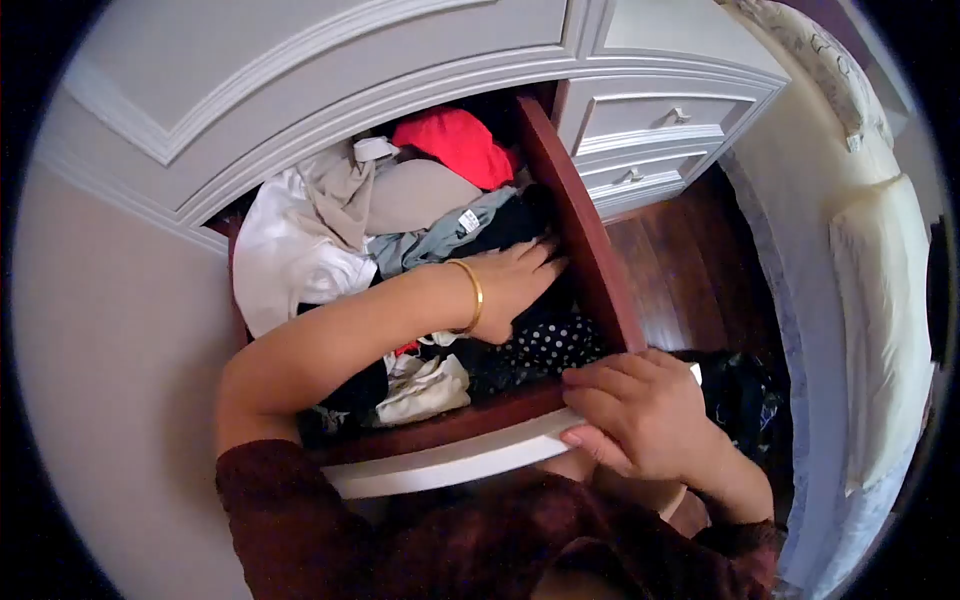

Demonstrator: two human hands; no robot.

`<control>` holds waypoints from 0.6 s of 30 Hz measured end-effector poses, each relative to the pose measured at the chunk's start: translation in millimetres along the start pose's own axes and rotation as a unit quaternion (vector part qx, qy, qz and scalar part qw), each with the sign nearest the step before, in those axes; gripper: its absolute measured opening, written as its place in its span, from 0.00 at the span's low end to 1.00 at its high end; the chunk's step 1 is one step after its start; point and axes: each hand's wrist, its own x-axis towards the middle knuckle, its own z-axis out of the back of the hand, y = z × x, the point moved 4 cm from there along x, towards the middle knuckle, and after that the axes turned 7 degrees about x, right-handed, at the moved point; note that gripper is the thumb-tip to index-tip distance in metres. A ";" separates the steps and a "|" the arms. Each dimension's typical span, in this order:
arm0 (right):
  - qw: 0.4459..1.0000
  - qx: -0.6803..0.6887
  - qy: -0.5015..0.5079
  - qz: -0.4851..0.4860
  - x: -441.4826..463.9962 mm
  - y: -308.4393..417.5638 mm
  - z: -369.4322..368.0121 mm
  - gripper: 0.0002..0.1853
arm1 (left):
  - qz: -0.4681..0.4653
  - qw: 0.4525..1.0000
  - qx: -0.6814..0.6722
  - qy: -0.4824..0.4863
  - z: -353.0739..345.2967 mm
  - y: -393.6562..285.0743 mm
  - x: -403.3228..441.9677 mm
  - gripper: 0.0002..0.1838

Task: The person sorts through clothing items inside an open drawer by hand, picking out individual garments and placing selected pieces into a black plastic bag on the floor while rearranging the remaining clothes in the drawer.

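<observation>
An open drawer (pixel 592 240) with dark red wood sides and a white front is full of clothes. My left hand (pixel 508 285), with a gold bangle at the wrist, lies on black cloth near the drawer's right side, its fingers spread. Over the front right corner of the drawer, my right hand (pixel 635 410) has its fingers wrapped round the edge. Grey-green cloth (pixel 440 238) with a white tag lies just beyond my left hand, and polka-dot cloth (pixel 555 342) is between both hands. White cloth (pixel 275 250) fills the left part, red cloth (pixel 460 145) the back.
White cabinet drawers (pixel 655 120) with small handles stand at the upper right. A bed (pixel 800 250) with pale covers runs along the right side. Dark clothing (pixel 745 400) lies on the wooden floor (pixel 670 270) beside it. A plain wall (pixel 120 350) is at the left.
</observation>
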 end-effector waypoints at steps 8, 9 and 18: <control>1.000 0.002 -0.018 -0.022 -12.6 4.9 -7.4 0.16 | -0.115 0.984 0.023 -0.132 -22.9 -37.3 -5.3 0.26; 0.999 -0.002 -0.030 -0.019 -14.6 5.9 -6.1 0.16 | -0.115 0.977 0.082 -0.158 -28.5 -34.8 -1.1 0.21; 0.998 -0.006 -0.069 -0.012 -28.0 6.8 -3.1 0.16 | 0.132 0.947 -0.255 -0.147 66.7 102.9 -61.7 0.23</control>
